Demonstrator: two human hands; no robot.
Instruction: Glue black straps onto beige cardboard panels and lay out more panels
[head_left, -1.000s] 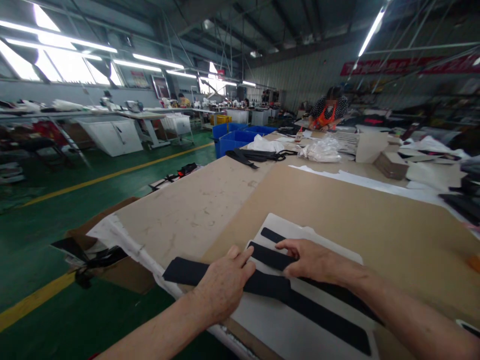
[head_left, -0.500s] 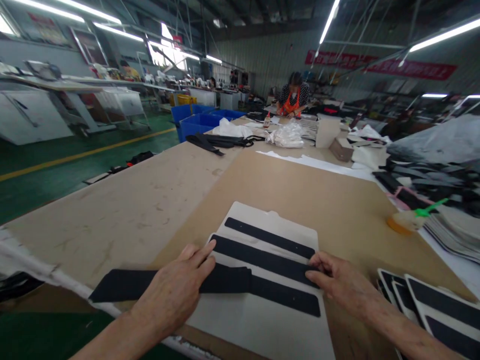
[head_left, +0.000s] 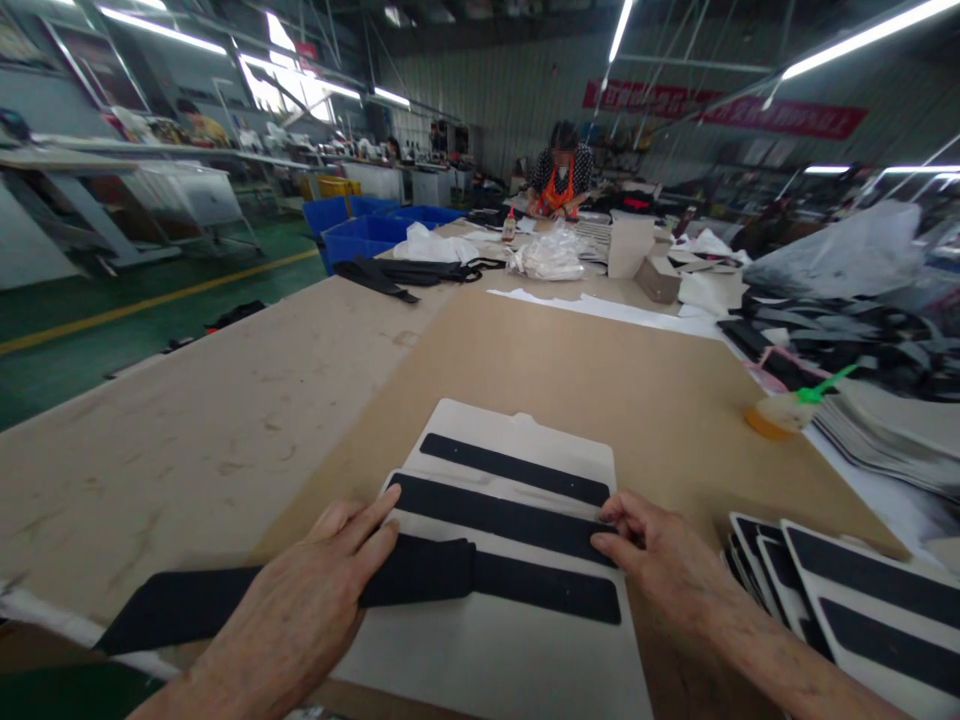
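**On the brown sheet (head_left: 555, 360), two hands at a strip (head_left: 501, 518)**

Across a pale board (head_left: 487, 650), the black strip lies flat. The left hand (head_left: 307, 580) rests a fingertip on its left end, over a loose band (head_left: 427, 575); whether it grips the band, I cannot tell. The right hand (head_left: 656, 550) has thumb and fingers close together on the other end; a pinch cannot be confirmed. Farther right lies a stack (head_left: 892, 645).
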